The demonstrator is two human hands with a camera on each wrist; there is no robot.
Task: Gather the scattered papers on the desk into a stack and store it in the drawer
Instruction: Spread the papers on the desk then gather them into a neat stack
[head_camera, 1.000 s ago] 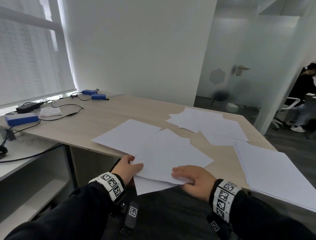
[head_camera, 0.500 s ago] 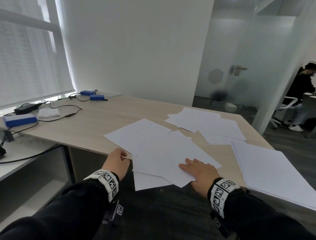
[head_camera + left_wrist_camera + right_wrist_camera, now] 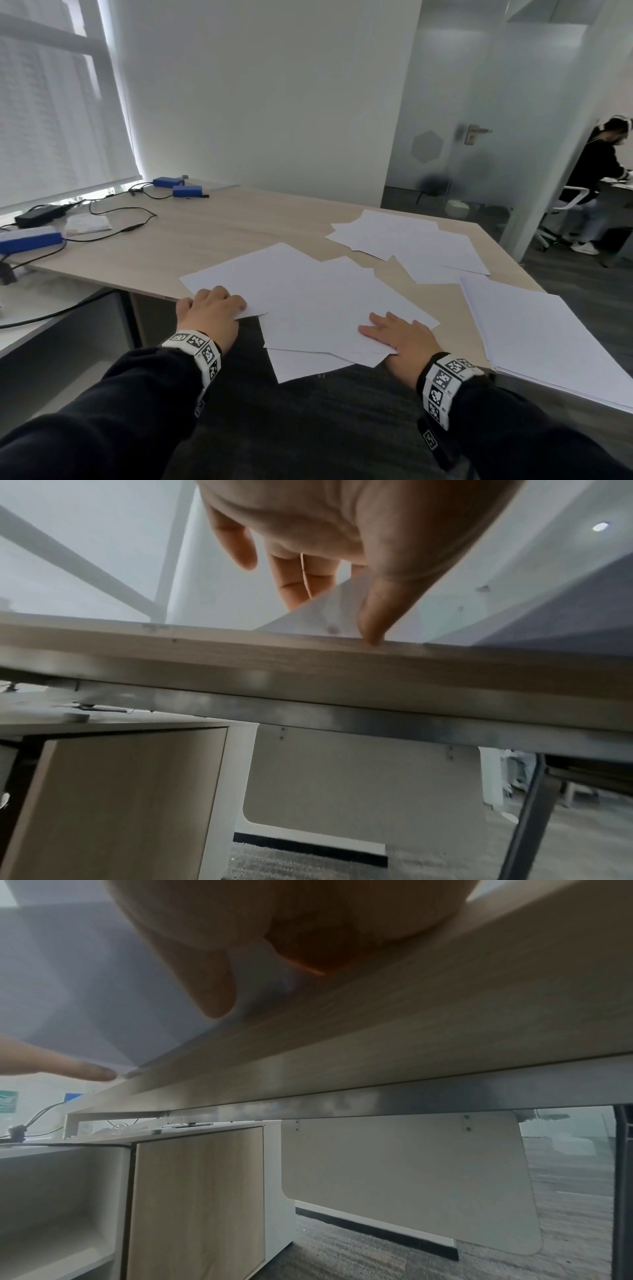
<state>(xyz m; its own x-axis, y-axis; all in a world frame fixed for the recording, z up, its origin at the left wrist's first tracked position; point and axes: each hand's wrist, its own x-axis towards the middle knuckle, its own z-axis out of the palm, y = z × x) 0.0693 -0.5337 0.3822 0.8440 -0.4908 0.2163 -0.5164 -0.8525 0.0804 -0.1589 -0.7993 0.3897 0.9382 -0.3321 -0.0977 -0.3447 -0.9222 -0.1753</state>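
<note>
Several white sheets (image 3: 335, 301) overlap at the desk's near edge and hang over it. My right hand (image 3: 394, 334) lies on them with straight fingers; in the right wrist view its thumb (image 3: 209, 988) sits under the overhanging paper (image 3: 103, 996). A single sheet (image 3: 253, 274) lies to their left. My left hand (image 3: 212, 306) pinches its near edge, with the thumb (image 3: 373, 626) in front of the paper (image 3: 325, 615) at the desk edge (image 3: 308, 656). More loose sheets (image 3: 411, 240) lie at the back right. No drawer is clearly seen.
A thick paper stack (image 3: 548, 339) lies at the desk's right corner. Blue boxes (image 3: 186, 191), a black adapter (image 3: 39, 216) and cables (image 3: 113, 233) sit at the far left. A wood-fronted cabinet (image 3: 120, 791) stands under the desk. Another person (image 3: 596, 171) works beyond the glass door.
My left hand left the overlapping sheets and moved left onto the single sheet's near edge. My right hand slid further up on the overlapping sheets, which shifted slightly.
</note>
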